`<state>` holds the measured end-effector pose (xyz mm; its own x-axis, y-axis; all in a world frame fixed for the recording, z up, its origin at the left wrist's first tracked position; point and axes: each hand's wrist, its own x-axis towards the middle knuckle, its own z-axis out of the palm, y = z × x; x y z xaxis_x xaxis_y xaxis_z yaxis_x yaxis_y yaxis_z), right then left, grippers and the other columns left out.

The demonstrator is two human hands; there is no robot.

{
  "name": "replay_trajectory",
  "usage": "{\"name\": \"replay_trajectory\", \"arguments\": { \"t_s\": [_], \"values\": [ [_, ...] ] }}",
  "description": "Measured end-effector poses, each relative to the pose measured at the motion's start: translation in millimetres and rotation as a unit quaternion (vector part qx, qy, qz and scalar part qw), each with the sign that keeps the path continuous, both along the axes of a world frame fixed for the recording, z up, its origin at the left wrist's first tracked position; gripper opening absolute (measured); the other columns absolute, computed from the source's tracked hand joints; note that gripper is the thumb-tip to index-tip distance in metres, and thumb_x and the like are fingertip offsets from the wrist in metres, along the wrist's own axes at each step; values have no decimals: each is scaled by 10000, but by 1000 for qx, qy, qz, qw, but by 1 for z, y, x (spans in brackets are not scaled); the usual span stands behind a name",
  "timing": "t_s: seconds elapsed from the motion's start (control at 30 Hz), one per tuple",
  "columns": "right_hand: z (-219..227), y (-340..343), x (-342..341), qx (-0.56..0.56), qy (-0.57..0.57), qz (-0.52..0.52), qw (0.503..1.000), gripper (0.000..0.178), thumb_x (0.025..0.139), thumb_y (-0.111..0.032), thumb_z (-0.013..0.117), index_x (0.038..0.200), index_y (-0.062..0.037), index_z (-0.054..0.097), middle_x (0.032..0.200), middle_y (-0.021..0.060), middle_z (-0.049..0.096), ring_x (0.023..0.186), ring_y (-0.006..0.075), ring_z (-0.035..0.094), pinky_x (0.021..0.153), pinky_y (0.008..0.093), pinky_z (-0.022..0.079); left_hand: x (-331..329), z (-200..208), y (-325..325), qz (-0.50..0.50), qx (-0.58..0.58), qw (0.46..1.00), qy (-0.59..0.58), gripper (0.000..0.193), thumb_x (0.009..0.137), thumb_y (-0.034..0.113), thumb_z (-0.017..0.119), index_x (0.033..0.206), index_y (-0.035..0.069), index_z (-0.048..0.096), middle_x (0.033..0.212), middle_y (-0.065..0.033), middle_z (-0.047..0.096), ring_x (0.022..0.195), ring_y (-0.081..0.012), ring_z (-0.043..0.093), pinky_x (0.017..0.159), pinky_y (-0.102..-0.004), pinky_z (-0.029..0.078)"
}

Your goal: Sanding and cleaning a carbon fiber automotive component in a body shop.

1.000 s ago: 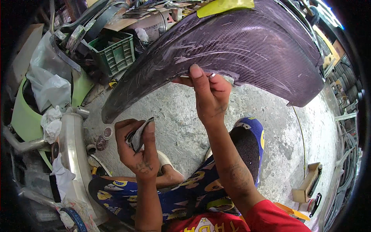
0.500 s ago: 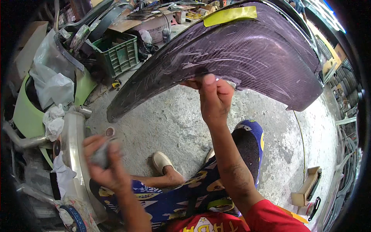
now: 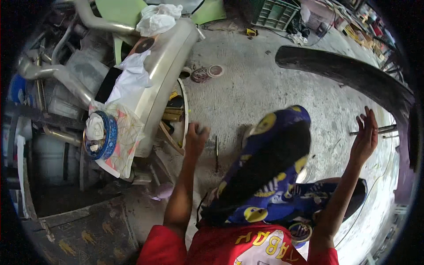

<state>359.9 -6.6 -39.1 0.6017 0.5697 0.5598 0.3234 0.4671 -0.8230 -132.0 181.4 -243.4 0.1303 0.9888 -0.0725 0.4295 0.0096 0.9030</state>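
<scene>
My left hand hovers low over the floor beside a white-rimmed, curved holder with tools and wood pieces in it. Its fingers point away and are foreshortened, so whether anything is in them is hidden. My right hand is raised on the right with fingers stretched out and nothing in it. Close beyond it is the dark curved panel, carbon-fibre-like, its right part running out toward the picture's edge. A round roll, apparently tape, sits in my lap.
A silver metal cylinder with white cloths stands at the left, beside a blue round tin. Small round containers and a thin rod lie on the floor. A green crate stands at the back.
My view has swung to the left and down. My right hand has let go of the panel's edge. The grey pad-like thing in my left hand no longer shows, and that hand has reached toward the holder.
</scene>
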Motion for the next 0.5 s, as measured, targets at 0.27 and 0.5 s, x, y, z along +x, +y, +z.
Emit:
{"name": "replay_trajectory", "arguments": {
  "t_s": [0.27, 0.5],
  "values": [
    [-14, -18, 24, -71, 10, -92, 993, 315, 994, -112, 580, 1269, 42, 583, 1149, 160, 667, 910, 169, 647, 894, 349, 530, -30, -158, -50, -38, 119, 950, 285, 469, 841, 322, 717, 1145, -4, 573, 1119, -238, 589, 1014, -398, 598, 888, -507, 474],
    [0, 9, -12, -77, 97, -108, 986, 158, 906, -113, 702, 1035, -22, 686, 1029, 79, 673, 903, 176, 655, 767, 348, 581, 57, -76, -66, -160, -198, 962, 102, 452, 857, 219, 667, 1226, -17, 556, 936, -198, 646, 839, -309, 629, 784, -427, 507]
  ]
}}
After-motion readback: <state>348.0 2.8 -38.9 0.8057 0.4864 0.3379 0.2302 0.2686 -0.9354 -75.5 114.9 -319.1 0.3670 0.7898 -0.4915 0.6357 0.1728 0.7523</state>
